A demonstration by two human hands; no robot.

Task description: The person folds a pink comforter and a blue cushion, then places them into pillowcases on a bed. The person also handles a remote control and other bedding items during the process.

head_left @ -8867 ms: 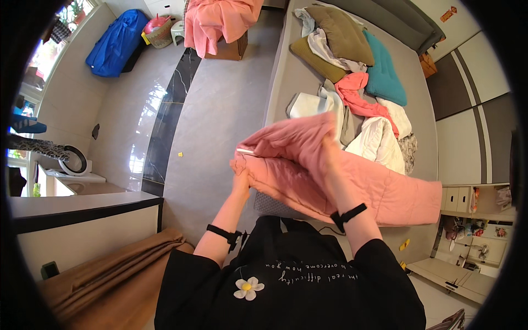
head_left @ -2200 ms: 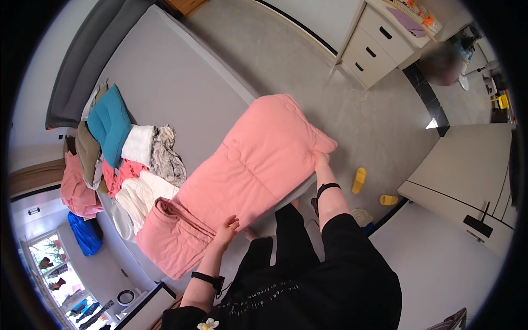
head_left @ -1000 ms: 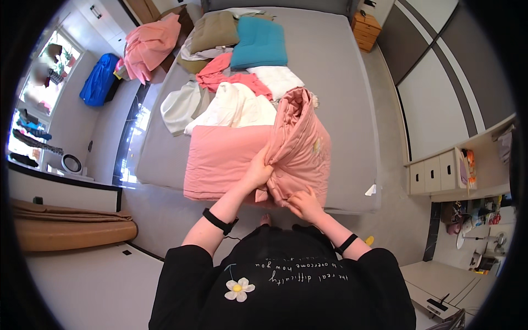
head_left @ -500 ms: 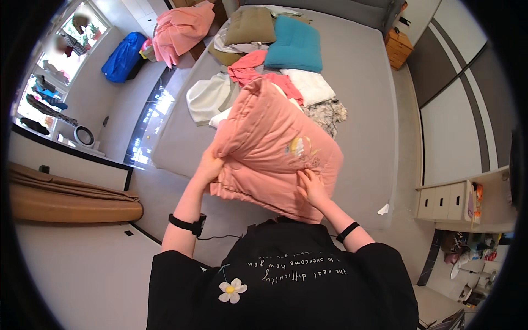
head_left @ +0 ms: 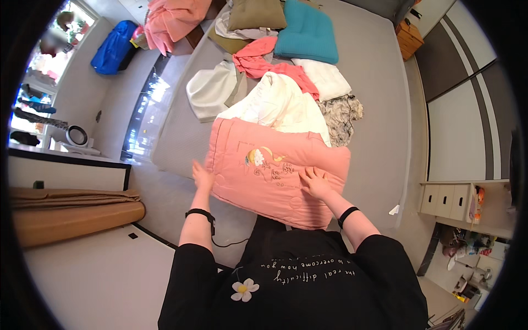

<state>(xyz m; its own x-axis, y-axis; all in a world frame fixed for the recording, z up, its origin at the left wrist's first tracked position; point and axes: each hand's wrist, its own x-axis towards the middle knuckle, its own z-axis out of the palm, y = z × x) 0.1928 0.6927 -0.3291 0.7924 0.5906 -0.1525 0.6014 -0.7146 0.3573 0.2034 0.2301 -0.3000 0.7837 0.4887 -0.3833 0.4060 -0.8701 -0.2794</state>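
A pink padded quilt piece (head_left: 242, 187) with an embroidered cartoon figure lies nearly flat at the front edge of the bed, its near side hanging toward my lap. My right hand (head_left: 317, 183) rests on its right part, fingers spread and pressed lightly against the cloth. Beside the left edge is my left hand (head_left: 203, 177), fingers apart, holding nothing; whether it touches the fabric I cannot tell. A rumpled white cloth (head_left: 275, 104) lies just beyond the pink piece, partly covered by it.
On the grey bed (head_left: 377, 137) are a coral garment (head_left: 256, 59), a white bag-like cloth (head_left: 208, 91), a folded white cloth (head_left: 324, 80), a patterned grey cloth (head_left: 340, 118), a teal cushion (head_left: 306, 33) and an olive cushion (head_left: 256, 15). A brown roll (head_left: 82, 220) lies left.
The pink piece, lifted and tilted before, now lies flat, uncovering the white cloth beyond. My left hand has let go of its left side. My right hand stays on it.
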